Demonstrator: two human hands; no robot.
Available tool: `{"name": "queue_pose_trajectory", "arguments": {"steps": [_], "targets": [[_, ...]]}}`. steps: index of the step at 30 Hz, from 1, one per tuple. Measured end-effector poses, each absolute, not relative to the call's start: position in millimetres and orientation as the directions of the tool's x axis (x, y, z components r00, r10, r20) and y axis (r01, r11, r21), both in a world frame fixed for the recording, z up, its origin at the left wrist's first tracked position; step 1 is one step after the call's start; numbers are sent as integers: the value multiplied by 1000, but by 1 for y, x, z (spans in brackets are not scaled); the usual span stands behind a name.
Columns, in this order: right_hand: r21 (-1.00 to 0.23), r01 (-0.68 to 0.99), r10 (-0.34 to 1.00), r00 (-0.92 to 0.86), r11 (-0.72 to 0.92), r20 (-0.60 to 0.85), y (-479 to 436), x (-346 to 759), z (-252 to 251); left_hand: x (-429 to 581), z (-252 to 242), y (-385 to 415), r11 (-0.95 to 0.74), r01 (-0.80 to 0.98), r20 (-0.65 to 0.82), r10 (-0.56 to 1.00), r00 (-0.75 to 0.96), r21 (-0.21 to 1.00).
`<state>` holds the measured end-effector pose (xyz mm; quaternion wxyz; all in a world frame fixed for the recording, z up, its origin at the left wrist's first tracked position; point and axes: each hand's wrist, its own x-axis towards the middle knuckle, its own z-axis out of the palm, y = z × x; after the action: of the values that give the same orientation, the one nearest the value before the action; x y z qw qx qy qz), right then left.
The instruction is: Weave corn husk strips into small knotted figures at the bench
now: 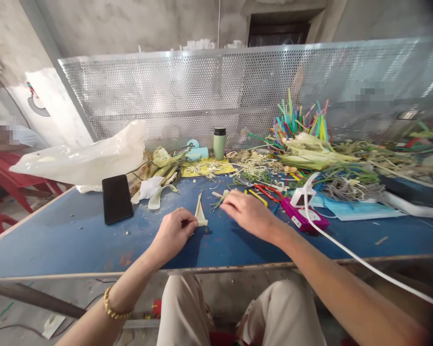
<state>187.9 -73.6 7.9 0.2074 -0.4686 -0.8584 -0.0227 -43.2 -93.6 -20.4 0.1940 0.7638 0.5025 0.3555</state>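
My left hand [176,232] is closed in a pinch on the lower end of a pale strip of corn husk [199,211], whose narrow tip points up and away from me. To its right, my right hand [250,214] hovers low over the table with its fingers reaching left. Its fingertips are beside a small bunch of green strands [216,203]; whether they touch it I cannot tell. Just behind that hand lie red-handled scissors [269,192] and something with a yellow handle [259,198].
A black phone [117,199] and loose husks [162,194] lie left on the blue table [75,245]. A green tumbler [219,144] stands at the back. On the right are a magenta power strip [305,216], a white cable [346,248], a face mask [364,210] and heaped husks [310,151].
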Motion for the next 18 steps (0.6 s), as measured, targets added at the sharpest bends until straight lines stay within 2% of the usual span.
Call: {"name": "queue_pose_trajectory", "arguments": {"steps": [2,4,6,8,13,15,18], "targets": [[-38,933,845,-307,359,438,-65,211,14,-47,-23,-92,-363,595,317,930,185,717],[112,981,893,-189,156,408,-54,232,14,-49,-27,-92,-278,483,256,960,112,830],[185,982,950,-95,41,296,-44,248,8,-50,-29,-93,-198,286,193,980,47,938],[206,978,969,-85,37,230,-37,255,0,-50,-29,-93,-144,60,144,990,8,988],[199,980,962,-80,27,263,-29,256,-6,-49,-23,-90,-58,-372,52,998,-27,926],[210,977,963,-26,-32,267,-28,256,-3,-51,-21,-88,-39,-466,22,999,-42,884],[187,980,979,28,-67,201,-27,257,1,-52,-20,-85,-28,-536,-8,998,-65,844]]}}
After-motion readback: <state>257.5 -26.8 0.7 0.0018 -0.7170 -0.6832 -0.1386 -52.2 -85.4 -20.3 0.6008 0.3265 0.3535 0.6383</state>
